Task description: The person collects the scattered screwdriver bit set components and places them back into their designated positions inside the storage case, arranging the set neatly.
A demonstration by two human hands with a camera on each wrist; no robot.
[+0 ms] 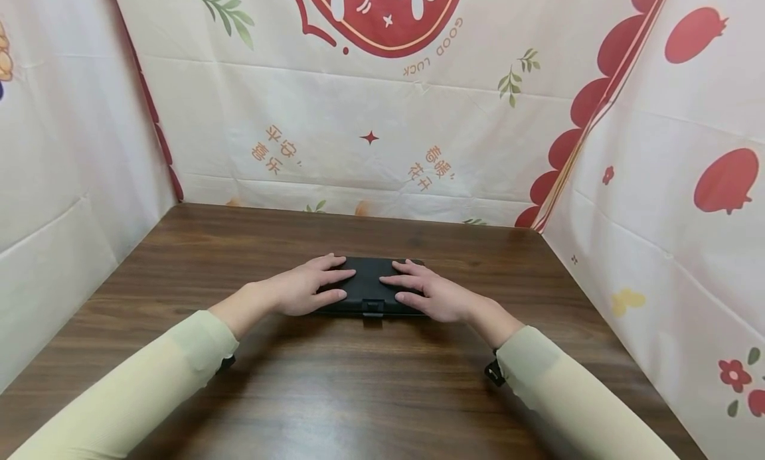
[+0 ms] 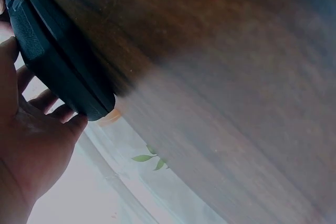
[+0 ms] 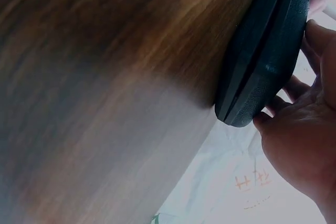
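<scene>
A flat black plastic case (image 1: 369, 284) with a front latch (image 1: 373, 306) lies on the wooden table, its lid down. On the left part of the lid rests my left hand (image 1: 301, 287), fingers spread and straight. My right hand (image 1: 439, 293) lies the same way over the right part. In the left wrist view, the case (image 2: 58, 51) shows a seam along its side, with the left hand (image 2: 39, 140) touching its top. The right wrist view shows the case's other end (image 3: 262, 56) and the right hand (image 3: 299, 135) against the lid. What the case contains is hidden.
The brown wood-grain table (image 1: 358, 393) spreads around the case. Behind it hangs a white printed cloth (image 1: 370, 108), and similar cloth walls stand at the left (image 1: 54, 148) and right (image 1: 651, 181). Light-coloured sleeves cover both forearms.
</scene>
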